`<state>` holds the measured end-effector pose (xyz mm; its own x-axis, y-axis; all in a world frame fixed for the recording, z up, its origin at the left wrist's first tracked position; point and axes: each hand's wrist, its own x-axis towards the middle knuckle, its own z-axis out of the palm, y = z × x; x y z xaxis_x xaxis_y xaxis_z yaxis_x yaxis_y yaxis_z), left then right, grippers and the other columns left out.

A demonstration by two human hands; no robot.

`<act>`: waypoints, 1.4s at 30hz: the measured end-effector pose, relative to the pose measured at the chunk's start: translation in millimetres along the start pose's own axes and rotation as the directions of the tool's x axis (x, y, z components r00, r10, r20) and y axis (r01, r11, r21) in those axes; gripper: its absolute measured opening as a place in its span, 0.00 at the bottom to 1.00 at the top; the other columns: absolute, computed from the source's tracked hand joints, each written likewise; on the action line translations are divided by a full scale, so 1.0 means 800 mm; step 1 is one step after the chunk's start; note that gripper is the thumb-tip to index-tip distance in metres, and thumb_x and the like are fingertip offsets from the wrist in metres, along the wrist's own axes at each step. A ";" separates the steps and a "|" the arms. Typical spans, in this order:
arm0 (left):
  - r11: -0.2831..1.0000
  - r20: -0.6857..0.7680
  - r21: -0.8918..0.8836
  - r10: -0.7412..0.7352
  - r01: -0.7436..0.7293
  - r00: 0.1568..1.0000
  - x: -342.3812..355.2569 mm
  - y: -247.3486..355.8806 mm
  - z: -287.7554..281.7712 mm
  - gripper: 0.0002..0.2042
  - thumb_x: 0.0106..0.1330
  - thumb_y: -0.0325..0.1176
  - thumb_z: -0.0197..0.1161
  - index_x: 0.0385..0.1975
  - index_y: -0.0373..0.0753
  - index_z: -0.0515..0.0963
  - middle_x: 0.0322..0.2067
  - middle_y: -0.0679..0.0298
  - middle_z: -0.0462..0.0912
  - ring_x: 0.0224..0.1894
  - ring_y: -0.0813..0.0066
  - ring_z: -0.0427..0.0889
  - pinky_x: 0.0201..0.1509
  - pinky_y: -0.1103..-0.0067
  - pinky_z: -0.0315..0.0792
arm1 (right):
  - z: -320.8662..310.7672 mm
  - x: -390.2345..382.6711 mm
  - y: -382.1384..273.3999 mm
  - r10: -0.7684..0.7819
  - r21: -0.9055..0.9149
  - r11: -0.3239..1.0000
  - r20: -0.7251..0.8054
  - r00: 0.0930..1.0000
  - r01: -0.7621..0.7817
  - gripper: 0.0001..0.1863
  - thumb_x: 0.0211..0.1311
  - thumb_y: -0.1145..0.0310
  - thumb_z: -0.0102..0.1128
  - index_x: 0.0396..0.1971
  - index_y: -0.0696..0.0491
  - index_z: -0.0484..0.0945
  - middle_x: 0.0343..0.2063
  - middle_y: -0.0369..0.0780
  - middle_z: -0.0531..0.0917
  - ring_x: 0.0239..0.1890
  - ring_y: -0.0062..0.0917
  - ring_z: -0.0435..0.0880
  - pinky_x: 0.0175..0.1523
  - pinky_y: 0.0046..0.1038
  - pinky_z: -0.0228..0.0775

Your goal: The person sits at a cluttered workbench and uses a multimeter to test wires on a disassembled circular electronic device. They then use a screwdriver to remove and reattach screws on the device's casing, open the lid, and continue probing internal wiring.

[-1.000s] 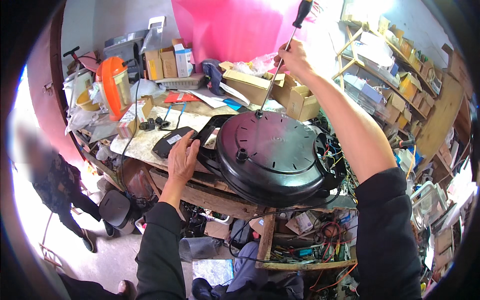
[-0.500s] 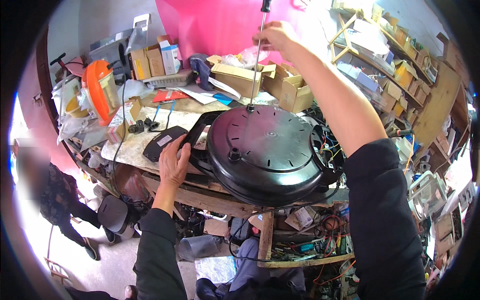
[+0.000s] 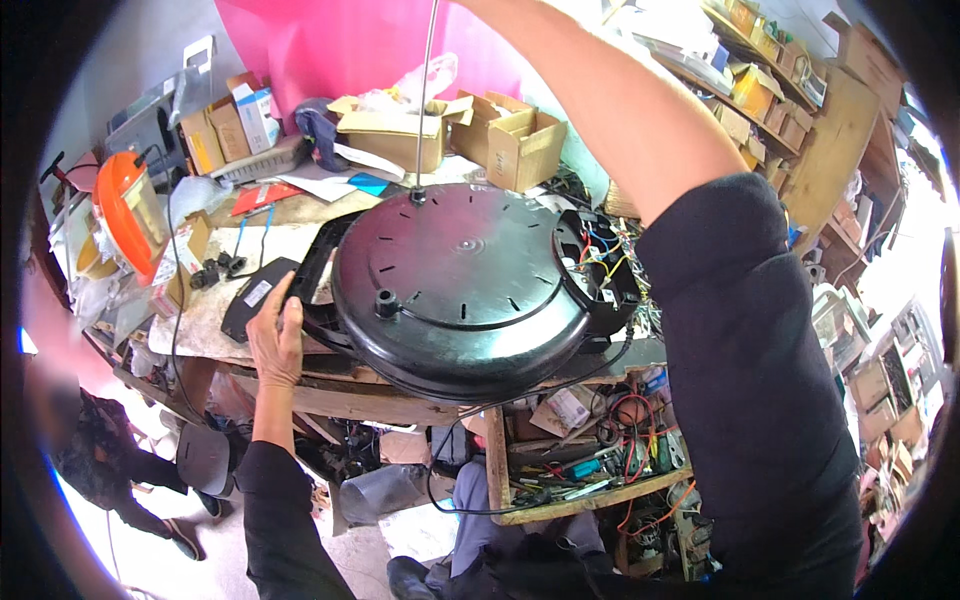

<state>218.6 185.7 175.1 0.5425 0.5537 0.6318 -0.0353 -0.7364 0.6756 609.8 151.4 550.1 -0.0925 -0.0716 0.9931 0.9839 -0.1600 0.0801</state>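
Observation:
A round, glossy black appliance housing (image 3: 465,290) lies bottom up on the workbench, slotted around its face. Colored wires (image 3: 602,262) show in an open compartment on its right side. My left hand (image 3: 276,335) is closed on the end of the black frame-like handle (image 3: 318,268) that sticks out to the left. Beside those fingers rests a flat black cover (image 3: 258,297). A long screwdriver (image 3: 429,85) stands nearly upright, its tip in a hole near the housing's far edge. Its handle is cut off by the upper border, as is my right hand; only that forearm shows.
Open cardboard boxes (image 3: 523,148) stand behind the housing. An orange lamp-like device (image 3: 130,217) is at far left. Below the bench edge, a drawer (image 3: 590,494) holds tools and wires. Crowded shelves (image 3: 770,110) rise at right. A person's dark-clothed legs (image 3: 130,460) appear at lower left.
The whole view has shifted, so bench and housing appear farther left. My right hand, seen by the screwdriver shaft before, has passed beyond the upper border. My left hand keeps its place on the handle.

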 end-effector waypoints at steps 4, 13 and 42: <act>0.999 -0.044 -0.018 0.030 -0.031 0.999 -0.004 -0.014 -0.002 0.27 0.69 0.45 0.55 0.59 0.30 0.79 0.34 0.55 0.85 0.34 0.73 0.78 0.47 0.76 0.74 | -0.011 0.010 -0.032 0.248 0.194 0.937 0.223 0.943 -0.292 0.38 0.57 0.60 0.64 0.64 0.57 0.58 0.36 0.47 0.76 0.36 0.38 0.75 0.44 0.40 0.67; 0.998 0.006 -0.017 -0.057 0.057 0.998 -0.007 0.001 -0.010 0.27 0.67 0.43 0.55 0.59 0.29 0.79 0.23 0.64 0.73 0.27 0.80 0.68 0.35 0.79 0.67 | -0.071 0.044 -0.090 0.325 0.466 0.173 0.805 0.497 -0.868 0.19 0.69 0.47 0.56 0.48 0.44 0.71 0.14 0.31 0.66 0.12 0.21 0.62 0.17 0.29 0.54; 0.993 -0.042 -0.062 0.101 -0.103 0.994 -0.001 -0.007 0.002 0.27 0.66 0.41 0.54 0.60 0.30 0.78 0.36 0.47 0.86 0.35 0.63 0.84 0.48 0.72 0.76 | -0.013 0.039 -0.026 0.752 0.336 0.278 0.506 0.422 -0.900 0.21 0.71 0.41 0.51 0.26 0.42 0.68 0.14 0.28 0.64 0.12 0.15 0.56 0.17 0.24 0.46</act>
<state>219.7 188.5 170.1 0.5005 0.4925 0.7120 -0.1427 -0.7643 0.6289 585.2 142.2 578.8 0.7786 0.3479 0.5222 0.4083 0.3512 -0.8426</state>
